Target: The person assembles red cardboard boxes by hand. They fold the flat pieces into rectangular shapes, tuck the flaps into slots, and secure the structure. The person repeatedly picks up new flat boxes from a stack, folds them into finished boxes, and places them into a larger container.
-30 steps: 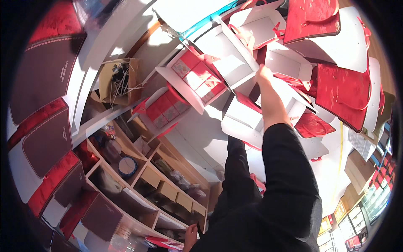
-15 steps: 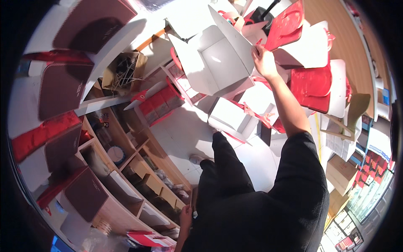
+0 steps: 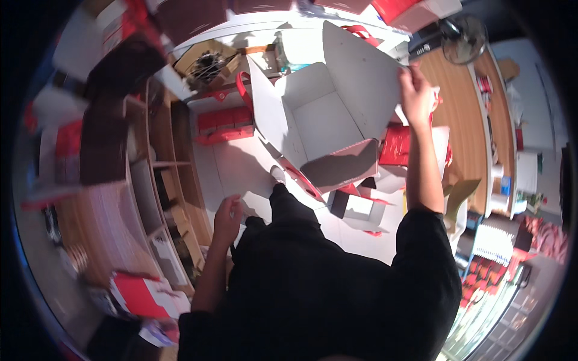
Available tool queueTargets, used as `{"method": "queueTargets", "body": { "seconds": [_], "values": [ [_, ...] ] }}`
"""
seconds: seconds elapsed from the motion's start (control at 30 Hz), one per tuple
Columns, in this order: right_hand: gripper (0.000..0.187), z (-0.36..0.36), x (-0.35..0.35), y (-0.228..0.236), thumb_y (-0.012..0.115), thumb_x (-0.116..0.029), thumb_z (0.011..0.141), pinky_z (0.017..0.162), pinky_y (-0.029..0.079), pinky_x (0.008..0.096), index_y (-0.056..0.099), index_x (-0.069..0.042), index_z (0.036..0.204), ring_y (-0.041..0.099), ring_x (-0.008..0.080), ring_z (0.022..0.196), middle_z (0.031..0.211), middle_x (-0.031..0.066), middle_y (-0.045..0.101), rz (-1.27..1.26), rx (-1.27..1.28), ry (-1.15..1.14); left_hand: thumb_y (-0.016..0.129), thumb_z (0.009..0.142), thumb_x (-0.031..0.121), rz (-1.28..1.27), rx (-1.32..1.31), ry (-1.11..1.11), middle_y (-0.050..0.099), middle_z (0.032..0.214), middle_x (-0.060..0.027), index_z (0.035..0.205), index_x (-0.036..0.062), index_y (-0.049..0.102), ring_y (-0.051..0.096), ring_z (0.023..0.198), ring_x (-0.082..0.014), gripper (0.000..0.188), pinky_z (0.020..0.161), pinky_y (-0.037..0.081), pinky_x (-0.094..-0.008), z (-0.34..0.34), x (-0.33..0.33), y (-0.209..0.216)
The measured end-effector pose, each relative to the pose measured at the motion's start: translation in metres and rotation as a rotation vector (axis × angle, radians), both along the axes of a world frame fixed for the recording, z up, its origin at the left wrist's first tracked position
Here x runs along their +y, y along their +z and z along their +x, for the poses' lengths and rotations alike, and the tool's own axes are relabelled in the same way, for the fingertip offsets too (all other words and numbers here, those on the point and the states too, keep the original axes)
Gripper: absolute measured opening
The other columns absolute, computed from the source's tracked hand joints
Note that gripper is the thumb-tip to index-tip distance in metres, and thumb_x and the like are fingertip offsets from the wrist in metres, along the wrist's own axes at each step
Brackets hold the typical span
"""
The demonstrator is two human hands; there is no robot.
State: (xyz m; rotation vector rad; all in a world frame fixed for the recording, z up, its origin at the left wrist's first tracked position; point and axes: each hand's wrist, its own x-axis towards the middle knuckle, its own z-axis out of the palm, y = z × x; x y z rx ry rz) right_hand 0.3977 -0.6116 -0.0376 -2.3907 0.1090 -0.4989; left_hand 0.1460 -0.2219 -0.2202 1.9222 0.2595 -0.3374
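Note:
My right hand (image 3: pixel 416 96) is closed on the edge of a tall flap of a large open cardboard box (image 3: pixel 322 120). White inside, with its flaps spread, the box is tilted toward me; nothing shows in it. My left hand (image 3: pixel 227 218) hangs beside my left leg, fingers loosely stretched, slightly blurred and holding nothing. Near the box's left side stands a red case with a see-through front (image 3: pixel 226 123). Below the box's lower flap is a smaller white open box (image 3: pixel 364 212) with red straps.
Wooden shelving (image 3: pixel 174 180) with several compartments runs along my left. A carton of tangled cables (image 3: pixel 208 65) stands beyond it. Along the right is a wooden counter (image 3: pixel 454 114), with a small fan (image 3: pixel 463 39) at its far end. Red gift boxes (image 3: pixel 397 144) sit behind my right forearm.
The large box has come nearer, away from the stacked red boxes, with my right hand at its flap. My left hand has risen away from the shelving edge. The view has turned right.

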Motion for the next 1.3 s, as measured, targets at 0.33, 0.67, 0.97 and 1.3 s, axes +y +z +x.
{"method": "queueTargets", "body": {
  "seconds": [0.33,0.67,0.97,1.3],
  "values": [
    [0.015,-0.06,0.043,0.099,0.054,-0.014,0.09,0.067,0.046,0.0226,0.061,0.0,0.091,0.056,0.0097,0.074,0.081,0.0017,0.06,0.824,-0.279,0.265,0.05,0.092,0.031,-0.605,-0.058,0.284,0.047,0.128,-0.0127,0.134,0.0062,0.033,0.046,0.118,-0.0231,0.051,0.098,0.036,-0.0361,-0.012,0.009,-0.024],
    [0.039,-0.055,0.078,0.106,0.056,-0.029,0.088,0.089,0.044,0.038,0.052,0.001,0.112,0.054,0.0222,0.101,0.109,0.0111,0.057,1.081,-0.059,0.585,0.053,0.092,0.018,-1.062,-0.102,0.409,0.047,0.125,-0.0019,0.133,0.0177,0.03,0.049,0.111,-0.0184,0.047,0.09,0.044,-0.0407,-0.031,0.024,0.04],
    [0.04,-0.034,0.22,0.074,0.054,-0.03,0.09,0.1,0.036,0.0439,0.05,-0.005,0.12,0.047,0.0256,0.117,0.124,0.01,0.052,1.176,0.109,1.094,0.056,0.089,0.017,-1.148,-0.259,0.678,0.049,0.121,0.0007,0.131,0.0209,0.029,0.048,0.113,-0.0163,0.05,0.085,0.043,-0.0355,-0.1,0.03,-0.033],
    [0.016,-0.121,0.425,0.038,0.057,-0.019,0.09,0.079,0.041,0.0253,0.058,-0.005,0.098,0.051,0.01,0.085,0.091,0.001,0.058,1.185,0.197,0.981,0.053,0.089,0.036,-1.033,-0.448,1.207,0.051,0.12,0.0017,0.124,0.0216,0.038,0.05,0.109,-0.016,0.041,0.086,0.041,-0.037,-0.187,0.1,-0.032]
  ]
}}
